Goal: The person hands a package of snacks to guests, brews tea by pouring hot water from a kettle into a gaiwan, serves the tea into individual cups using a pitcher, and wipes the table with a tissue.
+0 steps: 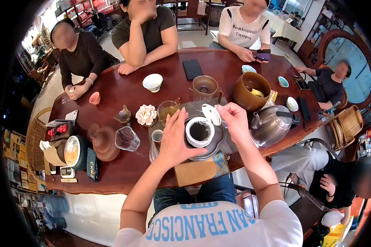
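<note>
A white lidded-style bowl (200, 131) with dark tea leaves stands on a grey metal tray (215, 149). My right hand (233, 118) pinches a white lid (211, 114), tilted just above the bowl's back right rim. My left hand (176, 142) is spread at the bowl's left side, fingers apart, holding nothing; whether its thumb touches the tray cannot be told. Left of that hand is a small cup (157, 136). Behind it stands a glass pitcher (167, 111) with yellowish liquid. A strainer (205, 85) sits farther back.
A steel kettle (272, 125) and a brown wooden bowl (251, 91) stand to the right. On the left are a clear glass (127, 138), a clay teapot (105, 142) and a flower ornament (146, 115). Several people sit around the dark table (123, 173).
</note>
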### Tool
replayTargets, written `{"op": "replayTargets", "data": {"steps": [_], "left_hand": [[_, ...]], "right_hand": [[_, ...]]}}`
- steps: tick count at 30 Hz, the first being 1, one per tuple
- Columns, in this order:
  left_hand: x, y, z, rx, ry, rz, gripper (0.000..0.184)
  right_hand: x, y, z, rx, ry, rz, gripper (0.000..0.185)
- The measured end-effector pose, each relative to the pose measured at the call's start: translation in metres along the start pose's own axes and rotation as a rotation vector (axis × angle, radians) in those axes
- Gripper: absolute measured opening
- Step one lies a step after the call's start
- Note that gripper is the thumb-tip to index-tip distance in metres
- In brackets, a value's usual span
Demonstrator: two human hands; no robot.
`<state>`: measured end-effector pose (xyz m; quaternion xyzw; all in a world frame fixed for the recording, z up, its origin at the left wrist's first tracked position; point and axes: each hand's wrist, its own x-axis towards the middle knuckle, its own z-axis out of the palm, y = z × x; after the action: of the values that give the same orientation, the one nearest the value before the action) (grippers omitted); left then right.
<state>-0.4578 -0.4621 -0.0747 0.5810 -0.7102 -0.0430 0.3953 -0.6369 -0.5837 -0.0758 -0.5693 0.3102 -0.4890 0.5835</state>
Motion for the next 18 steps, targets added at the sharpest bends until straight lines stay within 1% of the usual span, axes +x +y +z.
{"op": "replayTargets", "data": {"steps": [2,5,12,15,18], "left_hand": [[0.0013,-0.0015,0.001,0.014,-0.005,0.013,0.114],[0.0021,-0.0027,0.0026,0.015,-0.024,0.007,0.114],[-0.0041,-0.0066,0.0059,-0.023,0.033,0.022,0.114],[-0.0061,-0.0081,0.0042,-0.055,0.055,0.033,0.113],[-0.0074,-0.0064,0.0021,-0.065,0.049,0.008,0.112]], "right_hand": [[-0.001,0.0005,-0.0008,-0.025,0.034,-0.011,0.019],[-0.0024,-0.0015,-0.0032,-0.058,0.015,0.007,0.019],[-0.0082,-0.0037,0.0037,-0.123,-0.008,0.007,0.019],[-0.0069,0.0017,0.0055,-0.148,0.009,-0.029,0.017],[-0.0066,-0.0011,0.0044,-0.128,0.003,-0.032,0.017]]}}
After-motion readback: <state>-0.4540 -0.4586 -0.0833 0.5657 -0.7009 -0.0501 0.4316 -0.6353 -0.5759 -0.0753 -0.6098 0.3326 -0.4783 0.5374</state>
